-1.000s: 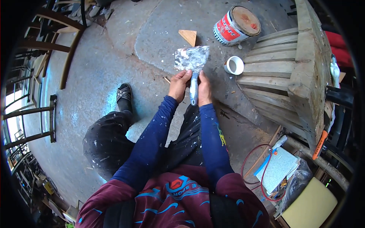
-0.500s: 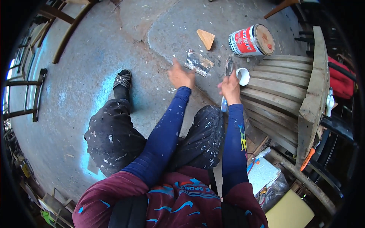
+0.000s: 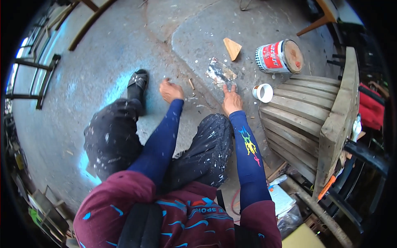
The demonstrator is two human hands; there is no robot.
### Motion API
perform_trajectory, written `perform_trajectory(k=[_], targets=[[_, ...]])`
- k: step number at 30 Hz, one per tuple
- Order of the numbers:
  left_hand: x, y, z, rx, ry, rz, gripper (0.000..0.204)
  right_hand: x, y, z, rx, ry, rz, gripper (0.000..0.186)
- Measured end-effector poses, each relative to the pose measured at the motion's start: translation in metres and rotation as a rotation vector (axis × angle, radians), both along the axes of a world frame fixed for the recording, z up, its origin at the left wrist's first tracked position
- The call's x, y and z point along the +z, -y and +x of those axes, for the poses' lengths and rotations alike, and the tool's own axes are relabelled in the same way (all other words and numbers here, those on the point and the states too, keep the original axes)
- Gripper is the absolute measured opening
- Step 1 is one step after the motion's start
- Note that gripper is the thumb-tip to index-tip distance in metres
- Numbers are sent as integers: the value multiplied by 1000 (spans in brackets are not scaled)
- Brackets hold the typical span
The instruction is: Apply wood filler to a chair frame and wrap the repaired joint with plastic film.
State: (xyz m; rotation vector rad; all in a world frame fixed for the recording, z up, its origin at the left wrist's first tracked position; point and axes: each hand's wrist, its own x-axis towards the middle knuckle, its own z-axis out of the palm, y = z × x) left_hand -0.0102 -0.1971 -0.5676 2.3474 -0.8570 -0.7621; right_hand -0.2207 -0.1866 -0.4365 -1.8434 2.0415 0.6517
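My right hand [image 3: 231,100] is low over a paint-smeared flat piece [image 3: 216,71] on the concrete floor, two fingers extended onto its near end. It appears to grip the putty knife, whose handle is hidden under it. My left hand [image 3: 170,91] is apart, at the left, fingers curled; anything inside is hidden. A short wooden stick [image 3: 191,84] lies beside it. A triangular wood block [image 3: 232,48] lies beyond the smeared piece. A red-and-white can [image 3: 280,56] and a small white cup [image 3: 263,93] are to the right.
A slatted weathered wooden piece [image 3: 302,120] stands close on my right, with an orange-handled tool [image 3: 326,187] at its near end. Dark chair frames [image 3: 35,78] lie along the left. A wooden-legged piece of furniture [image 3: 320,22] is at the back right. Red fabric [image 3: 370,109] shows far right.
Both hands held the putty knife; they have separated. My left hand moved left and back from the smeared piece. My right hand went down onto it, the handle disappearing beneath.
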Motion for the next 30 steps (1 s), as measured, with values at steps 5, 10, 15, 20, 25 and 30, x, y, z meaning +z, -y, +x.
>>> perform_trajectory(k=[5, 10, 15, 20, 25, 30], targets=[[78, 0, -60, -940, 60, -607, 46, -2, 38, 16, -62, 141, -192, 41], [49, -7, -63, -1233, 183, -179, 58, 1, 35, 69, -47, 71, -123, 43], [48, -16, -66, -1096, 97, -430, 58, -4, 43, 76, -67, 17, -119, 39], [50, -10, -65, -1292, 203, -79, 58, -6, 49, 73, -8, 41, -142, 42], [60, -9, -73, -1234, 196, -244, 54, -7, 49, 62, -7, 35, -208, 46], [79, 2, -79, -1201, 587, -230, 50, 0, 66, 37, 6, 47, -175, 48]])
